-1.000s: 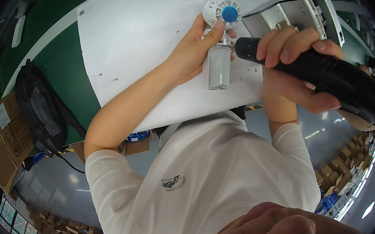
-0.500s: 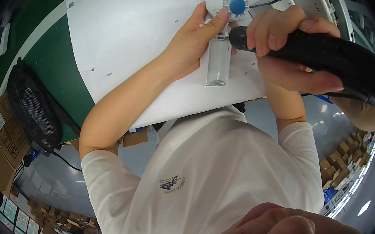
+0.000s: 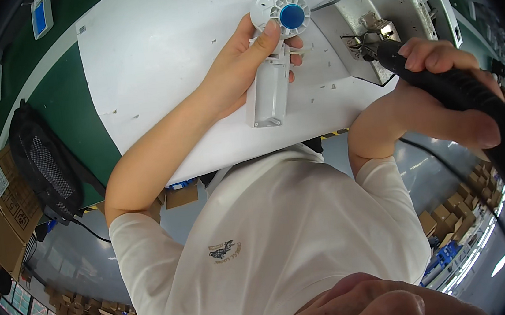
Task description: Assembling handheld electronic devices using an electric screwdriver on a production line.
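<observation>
On one white table (image 3: pixel 150 57), two hands (image 3: pixel 237 73), one fan part (image 3: pixel 271 75).

Upper handle of white plastic hand-fan body (image 3: pixel 271 88) covered by left hand (image 3: pixel 237 70). Rear of black powered screwdriver (image 3: pixel 461 95) lost in dark right rim. Screwdriver tip indistinct against grey metal tray (image 3: pixel 399 3); tray contents unreadable.

Left hand (image 3: pixel 237 67): arm stretched forward, fingers curled in a grip
Right hand (image 3: pixel 443 97): elbow bent; fist closed
</observation>
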